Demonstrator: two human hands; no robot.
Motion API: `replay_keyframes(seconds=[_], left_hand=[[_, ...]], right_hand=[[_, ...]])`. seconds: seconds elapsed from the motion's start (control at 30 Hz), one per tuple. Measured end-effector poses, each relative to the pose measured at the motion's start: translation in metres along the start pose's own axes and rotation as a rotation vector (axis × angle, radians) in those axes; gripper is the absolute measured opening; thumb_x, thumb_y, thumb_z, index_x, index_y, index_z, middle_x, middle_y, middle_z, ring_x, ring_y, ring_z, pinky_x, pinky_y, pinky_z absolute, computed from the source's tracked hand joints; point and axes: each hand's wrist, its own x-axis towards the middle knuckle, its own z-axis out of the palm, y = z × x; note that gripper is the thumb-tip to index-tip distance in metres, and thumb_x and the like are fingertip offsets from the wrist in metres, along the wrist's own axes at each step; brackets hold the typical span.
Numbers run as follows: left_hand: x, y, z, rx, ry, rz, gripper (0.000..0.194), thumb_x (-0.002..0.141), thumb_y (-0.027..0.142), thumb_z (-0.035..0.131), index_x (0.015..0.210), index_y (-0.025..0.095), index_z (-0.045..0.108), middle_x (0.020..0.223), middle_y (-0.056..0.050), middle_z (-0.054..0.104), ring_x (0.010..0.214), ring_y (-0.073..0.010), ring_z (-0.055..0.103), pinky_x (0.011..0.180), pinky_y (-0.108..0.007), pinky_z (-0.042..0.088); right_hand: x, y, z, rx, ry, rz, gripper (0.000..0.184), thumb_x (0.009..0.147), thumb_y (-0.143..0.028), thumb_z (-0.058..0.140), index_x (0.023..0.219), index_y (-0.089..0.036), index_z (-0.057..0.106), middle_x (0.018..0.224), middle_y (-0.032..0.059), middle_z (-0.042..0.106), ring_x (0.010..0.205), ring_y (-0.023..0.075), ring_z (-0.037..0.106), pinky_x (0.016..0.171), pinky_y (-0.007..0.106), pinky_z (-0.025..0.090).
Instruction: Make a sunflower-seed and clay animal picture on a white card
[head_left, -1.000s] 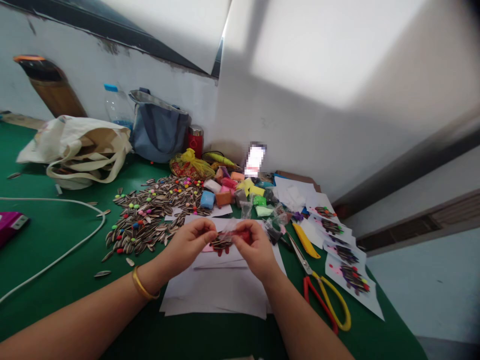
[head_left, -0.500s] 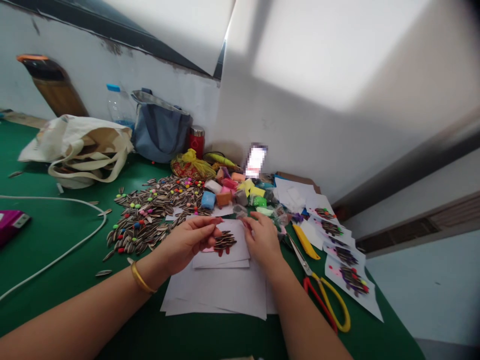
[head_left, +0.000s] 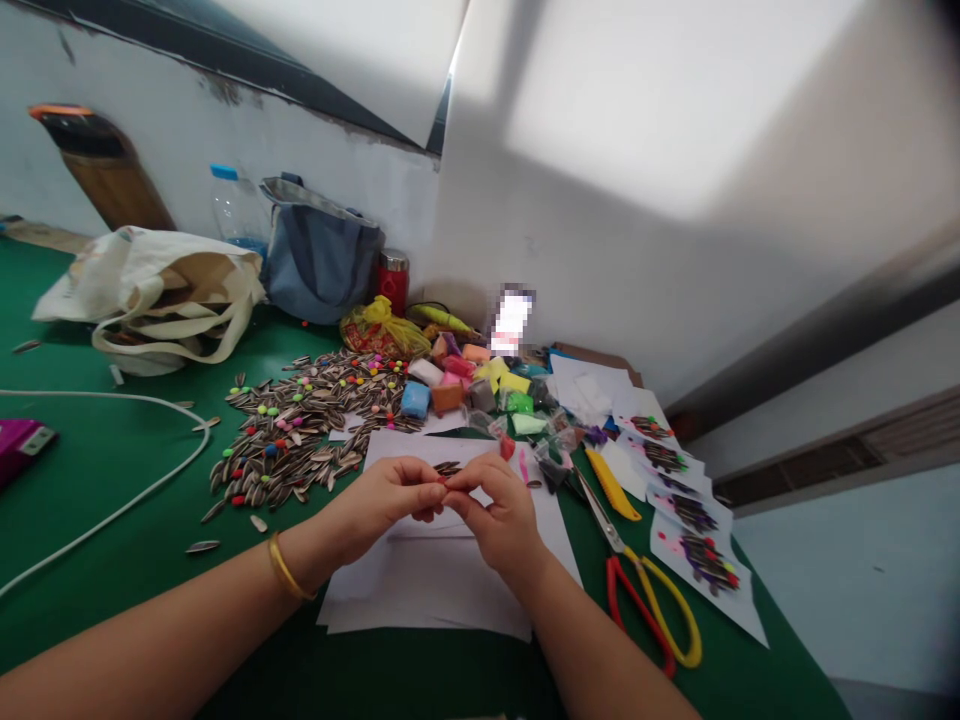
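My left hand [head_left: 397,497] and my right hand [head_left: 499,510] meet over the white paper [head_left: 427,590], fingertips pinched together. Between them shows a small bit of red modelling clay [head_left: 443,481], mostly covered by the fingers. Behind the fingertips, sunflower seeds [head_left: 448,467] lie bunched on a smaller paper sheet, partly hidden by my hands. Just beyond my right hand is a red lump of clay [head_left: 507,447], with a pink strip [head_left: 523,464] beside it.
Loose sunflower seeds [head_left: 292,440] with coloured bits spread to the left. Packets of coloured clay [head_left: 448,398] sit at the back. Scissors [head_left: 616,540], a yellow cutter [head_left: 613,484] and finished-looking seed pictures [head_left: 697,560] lie right. A cable [head_left: 150,508] curves at left.
My right hand has come left and down to meet my left hand at the red clay. The red lump and pink strip now show beyond my right hand.
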Motion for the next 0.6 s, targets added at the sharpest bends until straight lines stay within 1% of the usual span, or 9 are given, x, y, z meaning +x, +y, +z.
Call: replay_keyframes(seconds=[0.07,0.17,0.27,0.33,0.4,0.43,0.47,0.53,0.6], left_hand=[[-0.0001,0.0,-0.0005,-0.01,-0.005,0.01,0.029,0.071,0.042,0.08,0.073,0.016,0.069,0.063,0.001,0.062,0.06,-0.0121,0.052,0.062,-0.025,0.041],[-0.0008,0.0011,-0.0006,-0.005,0.002,0.05,0.028,0.076,0.043,0.075,0.073,0.016,0.069,0.064,0.002,0.061,0.061,-0.0114,0.052,0.062,-0.024,0.041],[-0.0021,0.0029,-0.0009,0.022,-0.039,0.046,0.028,0.078,0.043,0.073,0.075,0.016,0.069,0.067,0.001,0.061,0.063,-0.0117,0.052,0.063,-0.024,0.042],[-0.0032,0.0036,-0.0013,0.033,-0.092,0.032,0.029,0.077,0.044,0.074,0.074,0.016,0.069,0.066,0.001,0.062,0.062,-0.012,0.053,0.063,-0.025,0.042],[-0.0039,0.0037,-0.0015,0.042,-0.11,0.02,0.03,0.075,0.045,0.074,0.073,0.016,0.069,0.064,0.001,0.062,0.062,-0.0124,0.053,0.063,-0.025,0.043],[-0.0039,0.0036,-0.0015,0.051,-0.1,0.022,0.029,0.074,0.044,0.075,0.073,0.016,0.069,0.064,0.0,0.062,0.062,-0.0127,0.054,0.063,-0.025,0.043],[-0.0038,0.0036,-0.0013,0.064,-0.077,0.031,0.029,0.074,0.044,0.076,0.075,0.016,0.07,0.065,0.0,0.063,0.062,-0.0131,0.054,0.063,-0.025,0.043],[-0.0031,0.0038,-0.0008,0.111,-0.018,0.069,0.027,0.074,0.042,0.076,0.078,0.016,0.072,0.069,-0.001,0.065,0.066,-0.0141,0.055,0.064,-0.025,0.044],[-0.0023,0.0045,-0.0003,0.182,0.027,0.115,0.026,0.077,0.042,0.073,0.078,0.016,0.073,0.072,-0.003,0.066,0.069,-0.0153,0.056,0.067,-0.026,0.044]], right_hand=[[-0.0005,-0.0008,0.0007,0.017,-0.016,0.006,0.008,0.085,-0.033,0.073,0.089,-0.025,0.074,0.082,0.0033,0.065,0.08,0.0193,0.061,0.074,0.034,0.05],[-0.0002,-0.001,0.0003,0.034,-0.061,-0.005,0.013,0.091,-0.031,0.065,0.097,-0.026,0.075,0.088,0.0053,0.065,0.086,0.0201,0.061,0.078,0.035,0.05],[0.0015,0.0009,-0.0015,0.081,-0.044,0.029,0.013,0.089,-0.033,0.067,0.098,-0.027,0.075,0.086,0.0035,0.062,0.081,0.018,0.059,0.074,0.032,0.05],[0.0026,0.0021,-0.0028,0.122,-0.055,0.057,0.023,0.085,-0.038,0.072,0.106,-0.028,0.073,0.086,0.002,0.06,0.078,0.0168,0.058,0.072,0.031,0.05],[0.0034,0.0022,-0.0034,0.15,-0.128,0.076,0.03,0.085,-0.041,0.071,0.112,-0.029,0.071,0.088,0.0021,0.059,0.079,0.0165,0.058,0.072,0.031,0.051],[0.0036,0.0018,-0.0032,0.153,-0.154,0.085,0.027,0.086,-0.041,0.07,0.111,-0.028,0.072,0.088,0.0024,0.06,0.079,0.0165,0.058,0.072,0.031,0.051],[0.0037,0.0012,-0.0026,0.152,-0.153,0.091,0.021,0.087,-0.039,0.069,0.104,-0.027,0.073,0.087,0.0024,0.06,0.078,0.0163,0.058,0.071,0.031,0.051],[0.0037,-0.0001,-0.0006,0.138,-0.082,0.091,0.01,0.086,-0.034,0.071,0.089,-0.025,0.073,0.083,0.0019,0.06,0.077,0.0164,0.058,0.069,0.03,0.05],[0.0031,-0.0006,0.0016,0.125,-0.019,0.066,0.008,0.085,-0.029,0.071,0.08,-0.024,0.068,0.079,0.001,0.06,0.076,0.0165,0.058,0.069,0.03,0.049]])
